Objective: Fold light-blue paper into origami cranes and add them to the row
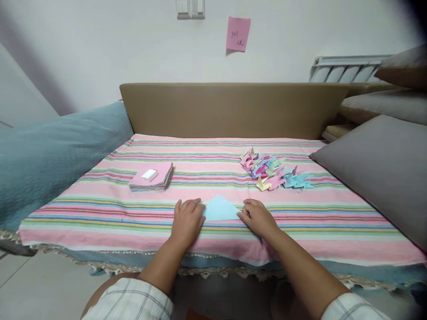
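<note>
Pressing a light blue paper triangle (218,210) flat, left hand (187,221) and right hand (258,218) fingers spread; pink note (238,34) reads "301".

We see a striped cloth (300,222) bearing a paper stack (151,178), a heap of folded cranes (273,171), a blue paper triangle (219,210), and both our hands resting.

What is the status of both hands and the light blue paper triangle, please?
Left hand flat on the left corner of the light blue folded paper triangle. Right hand pressing its right corner. Triangle flat on the striped cloth; nothing in the way.
</note>
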Demonstrator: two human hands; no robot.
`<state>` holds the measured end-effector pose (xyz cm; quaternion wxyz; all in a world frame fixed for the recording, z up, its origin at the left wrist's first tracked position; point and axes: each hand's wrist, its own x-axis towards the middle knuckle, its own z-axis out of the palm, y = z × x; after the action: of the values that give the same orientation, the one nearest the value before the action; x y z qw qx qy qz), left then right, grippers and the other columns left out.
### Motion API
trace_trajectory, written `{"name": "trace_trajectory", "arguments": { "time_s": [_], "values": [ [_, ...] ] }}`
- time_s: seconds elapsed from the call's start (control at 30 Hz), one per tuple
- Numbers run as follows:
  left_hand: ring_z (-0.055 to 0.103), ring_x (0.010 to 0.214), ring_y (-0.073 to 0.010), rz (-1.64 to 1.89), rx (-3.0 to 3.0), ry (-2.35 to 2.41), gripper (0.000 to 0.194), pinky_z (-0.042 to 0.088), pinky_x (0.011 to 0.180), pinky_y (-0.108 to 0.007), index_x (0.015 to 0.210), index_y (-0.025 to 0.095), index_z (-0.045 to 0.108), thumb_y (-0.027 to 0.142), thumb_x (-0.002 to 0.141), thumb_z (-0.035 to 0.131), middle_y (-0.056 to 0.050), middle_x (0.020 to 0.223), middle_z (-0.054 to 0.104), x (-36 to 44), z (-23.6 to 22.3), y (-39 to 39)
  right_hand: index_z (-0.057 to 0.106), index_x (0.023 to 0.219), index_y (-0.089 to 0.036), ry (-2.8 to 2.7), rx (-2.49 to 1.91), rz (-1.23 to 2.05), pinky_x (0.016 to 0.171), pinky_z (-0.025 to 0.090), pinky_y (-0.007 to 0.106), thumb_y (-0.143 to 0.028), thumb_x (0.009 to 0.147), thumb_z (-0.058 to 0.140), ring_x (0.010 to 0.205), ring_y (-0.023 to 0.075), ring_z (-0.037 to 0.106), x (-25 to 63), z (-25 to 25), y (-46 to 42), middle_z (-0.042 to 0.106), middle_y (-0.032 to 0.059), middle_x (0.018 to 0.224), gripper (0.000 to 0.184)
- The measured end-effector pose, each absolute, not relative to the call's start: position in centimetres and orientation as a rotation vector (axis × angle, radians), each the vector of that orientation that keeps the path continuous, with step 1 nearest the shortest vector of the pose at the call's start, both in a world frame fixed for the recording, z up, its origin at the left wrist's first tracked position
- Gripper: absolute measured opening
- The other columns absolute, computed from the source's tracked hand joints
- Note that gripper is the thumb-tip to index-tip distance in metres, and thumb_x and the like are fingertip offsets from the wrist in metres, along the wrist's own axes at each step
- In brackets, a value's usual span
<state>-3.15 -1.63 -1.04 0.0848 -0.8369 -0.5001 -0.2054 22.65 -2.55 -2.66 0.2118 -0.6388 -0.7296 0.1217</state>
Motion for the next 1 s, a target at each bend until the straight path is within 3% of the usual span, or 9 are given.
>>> {"name": "trace_trajectory", "arguments": {
  "time_s": [0.1,0.23,0.37,0.5,0.67,0.87,1.0],
  "values": [
    [0.051,0.107,-0.0226,-0.646,-2.560,-1.261,0.023,0.023,0.103,-0.052,0.102,0.028,0.060,0.017,0.084,0.054,0.000,0.118,0.062,-2.1,-2.0,-2.3,0.055,0.065,-0.019,-2.024,-1.783,0.335,0.089,0.037,0.032,-0.035,0.081,0.055,0.107,0.0220,0.048,22.6,-2.7,-2.5,0.058,0.0074,0.110,0.023],
    [0.053,0.103,-0.0198,-0.607,-2.712,-1.034,0.025,0.030,0.101,-0.045,0.110,0.028,0.058,0.023,0.087,0.050,-0.001,0.119,0.061,-0.3,-2.9,-4.0,0.055,0.066,-0.019,-2.033,-1.789,0.318,0.089,0.036,0.032,-0.035,0.081,0.055,0.106,0.0214,0.048,22.6,-2.7,-2.5,0.058,0.0071,0.109,0.022],
    [0.044,0.118,-0.0267,-0.459,-2.807,-1.053,0.051,0.029,0.103,-0.047,0.124,0.024,0.048,0.045,0.079,0.059,-0.006,0.134,0.049,0.8,-3.5,-5.3,0.054,0.066,-0.019,-2.028,-1.800,0.294,0.088,0.036,0.030,-0.032,0.083,0.053,0.105,0.0208,0.049,22.4,-2.3,-2.5,0.059,0.0073,0.104,0.022],
    [0.037,0.127,-0.0287,-0.389,-2.810,-1.103,0.059,0.026,0.106,-0.049,0.131,0.025,0.041,0.049,0.079,0.058,-0.006,0.140,0.042,1.0,-4.1,-5.3,0.052,0.067,-0.020,-1.999,-1.834,0.277,0.085,0.037,0.029,-0.031,0.083,0.052,0.099,0.0199,0.051,22.4,-2.1,-2.6,0.060,0.0064,0.097,0.020],
    [0.034,0.130,-0.0293,-0.346,-2.823,-1.119,0.063,0.024,0.107,-0.051,0.134,0.026,0.037,0.048,0.079,0.058,-0.007,0.142,0.039,0.9,-4.3,-5.2,0.056,0.085,-0.019,-1.954,-1.772,0.059,0.088,0.034,0.034,-0.027,0.082,0.054,0.105,0.0239,0.047,21.6,-1.5,-3.6,0.056,0.0093,0.114,0.009],
    [0.033,0.130,-0.0302,-0.336,-2.842,-1.134,0.063,0.024,0.107,-0.053,0.134,0.025,0.037,0.047,0.079,0.058,-0.009,0.142,0.039,1.0,-4.3,-5.3,0.058,0.101,-0.022,-2.204,-1.455,0.157,0.090,0.030,0.036,-0.018,0.087,0.042,0.095,0.0200,0.053,19.0,-1.3,-5.5,0.065,0.0053,0.100,0.021],
    [0.032,0.131,-0.0304,-0.322,-2.842,-1.147,0.063,0.023,0.107,-0.053,0.134,0.025,0.037,0.047,0.079,0.058,-0.008,0.143,0.037,1.0,-4.2,-5.4,0.058,0.105,-0.023,-2.229,-1.439,0.259,0.090,0.029,0.035,-0.015,0.087,0.041,0.096,0.0190,0.055,18.5,-1.7,-5.8,0.066,0.0045,0.102,0.026]
  ]
}}
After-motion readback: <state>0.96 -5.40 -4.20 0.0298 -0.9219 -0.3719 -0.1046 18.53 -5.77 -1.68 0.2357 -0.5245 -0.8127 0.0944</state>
